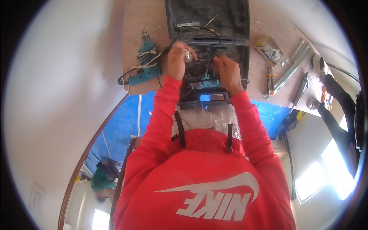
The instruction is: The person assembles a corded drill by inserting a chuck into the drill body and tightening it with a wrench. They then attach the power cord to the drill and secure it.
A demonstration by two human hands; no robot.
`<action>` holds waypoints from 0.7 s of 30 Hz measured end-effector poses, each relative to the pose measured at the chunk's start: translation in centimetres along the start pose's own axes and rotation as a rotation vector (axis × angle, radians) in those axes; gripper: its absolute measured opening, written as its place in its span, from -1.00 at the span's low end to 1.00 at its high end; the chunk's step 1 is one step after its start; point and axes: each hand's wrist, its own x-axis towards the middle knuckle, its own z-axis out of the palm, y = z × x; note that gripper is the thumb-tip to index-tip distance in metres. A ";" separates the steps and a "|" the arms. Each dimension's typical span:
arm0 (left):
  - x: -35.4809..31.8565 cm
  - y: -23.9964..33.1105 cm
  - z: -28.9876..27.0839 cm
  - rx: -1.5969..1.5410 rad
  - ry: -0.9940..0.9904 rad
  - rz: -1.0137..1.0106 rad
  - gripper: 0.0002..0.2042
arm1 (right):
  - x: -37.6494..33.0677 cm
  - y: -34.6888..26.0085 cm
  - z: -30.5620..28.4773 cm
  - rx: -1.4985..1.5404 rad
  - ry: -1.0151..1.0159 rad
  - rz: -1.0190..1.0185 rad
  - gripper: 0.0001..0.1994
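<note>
We are digging in the open tool case point(207, 23) on the bench point(142, 23). Our left hand point(177, 61) grips a small shiny part point(188, 56); our right hand point(229, 73) curls over the tool point(199, 71) inside, its grasp unclear. Next we likely need a firm lift clear of the cords.

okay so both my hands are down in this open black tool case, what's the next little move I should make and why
Probably lift the small silvery part in your left hand clear of the black tool case first. Your right hand is on the dark tool and cables tangled inside, so freeing the left would let both hands sort them.
</note>
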 end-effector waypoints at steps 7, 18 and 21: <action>0.8 1.8 -1.6 -0.082 -0.419 -0.131 -0.56 | -4.2 0.7 -3.4 0.528 0.183 0.206 -0.65; -1.5 4.9 -1.3 0.572 -0.210 -0.018 -0.69 | -4.2 -2.6 4.0 0.584 0.098 0.181 -0.58; -2.6 3.4 0.5 0.817 0.179 0.102 -0.55 | -4.2 -2.6 4.8 0.485 0.112 0.191 -0.58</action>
